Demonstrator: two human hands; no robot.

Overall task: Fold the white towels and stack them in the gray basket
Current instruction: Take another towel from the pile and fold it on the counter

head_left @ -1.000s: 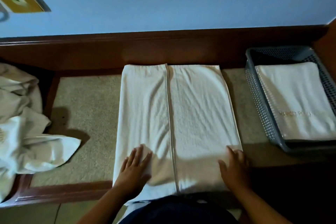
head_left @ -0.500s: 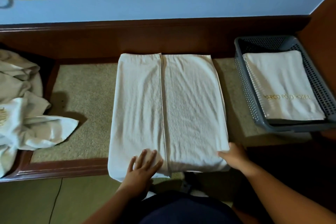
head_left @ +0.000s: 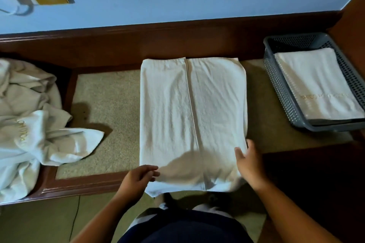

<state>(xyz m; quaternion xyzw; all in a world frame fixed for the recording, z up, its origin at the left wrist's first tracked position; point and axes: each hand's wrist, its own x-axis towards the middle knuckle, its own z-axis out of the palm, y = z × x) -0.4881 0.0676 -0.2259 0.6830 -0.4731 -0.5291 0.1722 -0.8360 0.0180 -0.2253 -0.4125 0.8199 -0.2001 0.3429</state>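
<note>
The half-folded white towel [head_left: 189,120] was laid flat on the table [head_left: 102,100], with its two side flaps brought together at a centre seam [head_left: 192,114] and its near end left hanging over the table's edge. The left hand [head_left: 141,177] was held at this towel's near-left corner, fingers curled against the hem; whether any cloth was pinched could not be told. The right hand [head_left: 249,163] was laid loose and unclenched against the towel's near-right edge, with nothing grasped. The gray basket [head_left: 276,89] was set to the towel's right, one folded towel [head_left: 318,85] already laid inside. A heap of unfolded towels [head_left: 29,124] was piled to the towel's left.

Several slips could be expected from here. If the near end were lifted by one corner only, the flaps would likely be pulled apart at the seam and the fold skewed. If it were let go, the overhanging end could be dragged downward by its own weight. If the cross-fold were made unevenly, the bundle might be seated crookedly on the stack.
</note>
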